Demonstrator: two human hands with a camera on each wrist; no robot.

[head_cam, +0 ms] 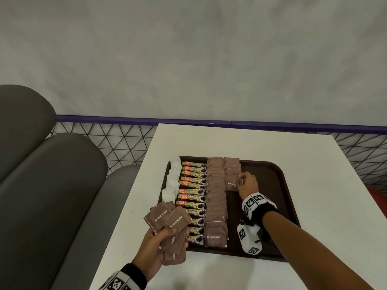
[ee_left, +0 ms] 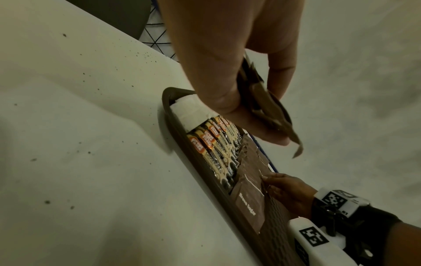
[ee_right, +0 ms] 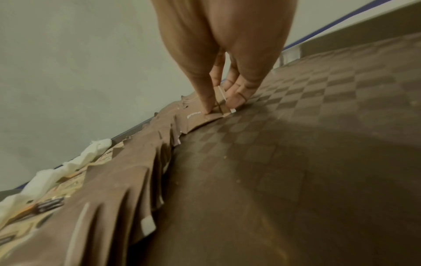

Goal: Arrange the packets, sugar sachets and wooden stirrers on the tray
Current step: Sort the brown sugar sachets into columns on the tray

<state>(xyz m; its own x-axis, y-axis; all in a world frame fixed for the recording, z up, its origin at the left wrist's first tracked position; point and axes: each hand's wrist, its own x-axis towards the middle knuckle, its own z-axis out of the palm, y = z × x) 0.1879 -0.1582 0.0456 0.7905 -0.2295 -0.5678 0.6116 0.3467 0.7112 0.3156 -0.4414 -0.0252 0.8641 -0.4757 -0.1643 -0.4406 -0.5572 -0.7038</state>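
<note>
Our right hand [head_cam: 248, 185] pinches one sachet [head_cam: 233, 184] by its edge, fingers [ee_right: 208, 100] pressing it onto the tray [head_cam: 270, 185] at the short row's near end. Our left hand [head_cam: 159, 245] grips a fanned bunch [head_cam: 169, 222] over the counter [head_cam: 240, 141] — beside the packets [head_cam: 193, 195].

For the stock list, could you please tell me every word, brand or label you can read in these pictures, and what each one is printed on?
"Brown Sugar": brown sachets fanned in the left hand, e.g. the top sachet, and the nearest sachet of the full tray row.
"Great Taste" and "GRANULES": coffee packets on the tray.
"Brow…": sachet pinched by the right hand, the rest hidden.
Smaller print on the packets: too small to read.
Wrist markers: patterns only.
</note>
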